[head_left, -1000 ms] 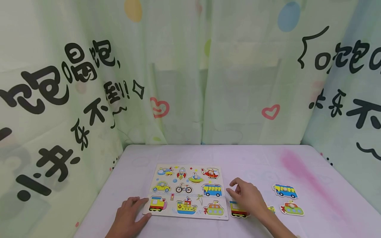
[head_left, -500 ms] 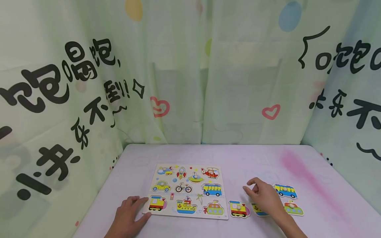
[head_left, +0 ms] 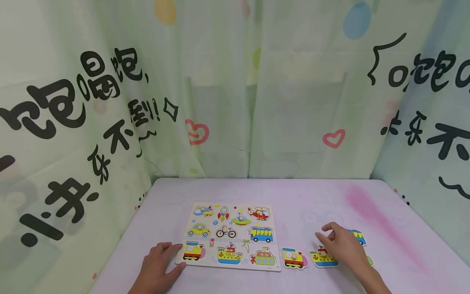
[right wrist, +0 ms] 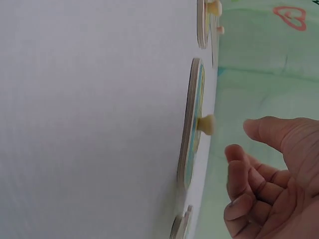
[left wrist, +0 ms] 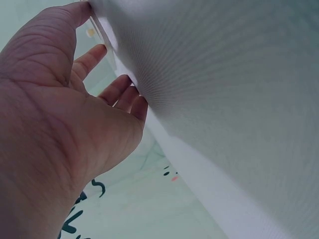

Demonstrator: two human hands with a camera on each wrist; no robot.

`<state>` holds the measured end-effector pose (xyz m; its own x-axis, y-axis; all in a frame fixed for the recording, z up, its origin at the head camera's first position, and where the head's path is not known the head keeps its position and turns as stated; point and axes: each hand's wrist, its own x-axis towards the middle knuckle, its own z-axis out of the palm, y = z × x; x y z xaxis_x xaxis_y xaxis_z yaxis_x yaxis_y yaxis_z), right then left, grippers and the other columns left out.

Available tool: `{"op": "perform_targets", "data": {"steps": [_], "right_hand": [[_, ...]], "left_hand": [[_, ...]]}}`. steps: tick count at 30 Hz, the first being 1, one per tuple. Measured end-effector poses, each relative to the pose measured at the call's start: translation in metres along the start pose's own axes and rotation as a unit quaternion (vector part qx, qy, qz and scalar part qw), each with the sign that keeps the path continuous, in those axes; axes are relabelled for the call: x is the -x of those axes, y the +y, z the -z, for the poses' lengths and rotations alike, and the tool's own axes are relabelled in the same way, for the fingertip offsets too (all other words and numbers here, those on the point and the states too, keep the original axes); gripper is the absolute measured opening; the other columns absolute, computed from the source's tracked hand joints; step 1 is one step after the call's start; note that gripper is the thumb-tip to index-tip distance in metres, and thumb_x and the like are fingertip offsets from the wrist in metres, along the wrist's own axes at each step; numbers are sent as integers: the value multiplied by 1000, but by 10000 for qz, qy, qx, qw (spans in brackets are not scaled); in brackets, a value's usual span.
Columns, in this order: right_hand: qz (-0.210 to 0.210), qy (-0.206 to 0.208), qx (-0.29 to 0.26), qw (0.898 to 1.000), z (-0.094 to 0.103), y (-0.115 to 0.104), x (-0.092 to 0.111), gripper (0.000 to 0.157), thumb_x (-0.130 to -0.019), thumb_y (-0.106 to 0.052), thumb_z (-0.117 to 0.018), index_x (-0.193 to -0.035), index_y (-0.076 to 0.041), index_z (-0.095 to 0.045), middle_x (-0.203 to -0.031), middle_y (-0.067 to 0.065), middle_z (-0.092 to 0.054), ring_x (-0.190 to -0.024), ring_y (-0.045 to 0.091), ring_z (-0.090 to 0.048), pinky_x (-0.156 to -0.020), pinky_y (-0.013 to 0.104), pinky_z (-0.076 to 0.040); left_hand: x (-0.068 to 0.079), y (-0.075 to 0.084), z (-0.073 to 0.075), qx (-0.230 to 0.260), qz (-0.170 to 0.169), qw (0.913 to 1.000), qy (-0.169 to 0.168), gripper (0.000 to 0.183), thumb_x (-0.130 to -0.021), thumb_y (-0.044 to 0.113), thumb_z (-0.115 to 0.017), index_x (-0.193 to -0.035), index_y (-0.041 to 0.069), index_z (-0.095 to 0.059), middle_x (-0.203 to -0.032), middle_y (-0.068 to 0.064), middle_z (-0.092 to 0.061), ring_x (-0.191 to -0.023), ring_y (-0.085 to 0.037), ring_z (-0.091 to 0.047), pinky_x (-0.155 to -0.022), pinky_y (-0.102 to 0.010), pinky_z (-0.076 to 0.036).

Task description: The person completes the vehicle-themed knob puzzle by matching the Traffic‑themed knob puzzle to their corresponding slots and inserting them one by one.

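My left hand (head_left: pixel 158 267) rests at the left edge of a picture puzzle board (head_left: pixel 245 264), thumb and fingertips right at its side. In the left wrist view the fingers of this hand (left wrist: pixel 75 109) are spread. My right hand (head_left: pixel 345 247) hovers over the loose knobbed pieces with its fingers loosely bent and nothing between them. Below it lies a ship puzzle piece (head_left: pixel 323 261), partly covered. A bus puzzle piece (head_left: pixel 360 236) shows behind the hand, and a submarine puzzle piece (head_left: pixel 370 260) is mostly hidden. In the right wrist view a pale knob (right wrist: pixel 206 124) stands near the thumb.
A train puzzle piece (head_left: pixel 295 259) lies just right of the board. Vehicle pictures fill the board, such as a helicopter (head_left: pixel 259 213) and a bicycle (head_left: pixel 226 232). Printed curtains (head_left: pixel 286 122) enclose the white-covered table (head_left: pixel 176 196) at the back and sides.
My right hand has moved right from beside the board, past the train piece, uncovering it, to over the ship and submarine pieces. The left hand has stayed at the board's edge.
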<state>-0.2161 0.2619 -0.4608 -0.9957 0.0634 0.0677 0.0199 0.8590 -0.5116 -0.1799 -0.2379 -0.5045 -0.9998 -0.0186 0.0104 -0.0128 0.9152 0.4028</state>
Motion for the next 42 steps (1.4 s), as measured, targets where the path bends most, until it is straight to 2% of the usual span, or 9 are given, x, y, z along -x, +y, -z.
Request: {"op": "perform_targets", "data": {"steps": [5,10,14,17,24,29,36,42], "right_hand": [[1,-162,289,9995,11,10,-2,47,-94,-37,-72,-115,4,-64,-83,2,-67,-72,17,-58,-62,38,-49],[11,-206,496,9986,17,20,-5,48,-93,-37,-73,-116,4,-64,-87,7,-70,-76,21,-62,-63,42,-51],[-3,-317,607,9977,20,26,-7,49,-93,-39,-72,-115,4,-63,-90,11,-71,-79,22,-63,-67,47,-52],[-33,-379,623,9973,20,31,-9,51,-93,-40,-72,-114,5,-63,-88,10,-69,-76,20,-60,-66,46,-52],[-38,-75,303,9995,20,45,-13,45,-94,-33,-72,-114,6,-63,-80,1,-66,-70,16,-57,-62,37,-48],[-241,-27,86,9997,20,57,-17,51,-95,-36,-71,-116,9,-62,-87,8,-68,-73,17,-58,-66,37,-48],[-438,43,-335,9985,22,66,-19,50,-95,-33,-71,-118,11,-60,-88,9,-70,-63,14,-59,-60,32,-44],[-522,29,-364,9980,25,70,-21,50,-95,-33,-71,-116,11,-60,-89,12,-70,-61,13,-62,-61,32,-44]], "left_hand": [[1,-1,0,-12,-99,9999,59,58,-85,48,-79,-135,21,-65,-135,-13,-56,-125,-36,-51,-104,-63,-41],[1,0,1,3,-57,10000,4,59,-86,47,-79,-135,20,-65,-136,-14,-55,-124,-36,-50,-103,-64,-42],[1,0,0,-14,-53,10000,-9,59,-85,47,-79,-135,20,-65,-136,-14,-55,-124,-37,-51,-103,-64,-42],[1,-1,-1,-25,-101,9999,27,58,-85,48,-79,-135,20,-65,-135,-14,-55,-124,-36,-51,-103,-64,-42],[1,-1,-1,-33,-83,9999,54,58,-85,47,-79,-135,20,-65,-136,-14,-55,-124,-37,-51,-102,-64,-42],[1,0,0,3,-54,10000,24,58,-86,46,-79,-135,19,-65,-136,-14,-55,-123,-37,-51,-102,-64,-42],[1,-1,-1,29,-170,9998,95,58,-85,46,-80,-135,19,-65,-133,-14,-55,-121,-36,-52,-102,-62,-42],[2,0,0,20,-145,9998,101,58,-85,46,-80,-135,18,-65,-134,-14,-55,-121,-36,-52,-102,-63,-42]]}}
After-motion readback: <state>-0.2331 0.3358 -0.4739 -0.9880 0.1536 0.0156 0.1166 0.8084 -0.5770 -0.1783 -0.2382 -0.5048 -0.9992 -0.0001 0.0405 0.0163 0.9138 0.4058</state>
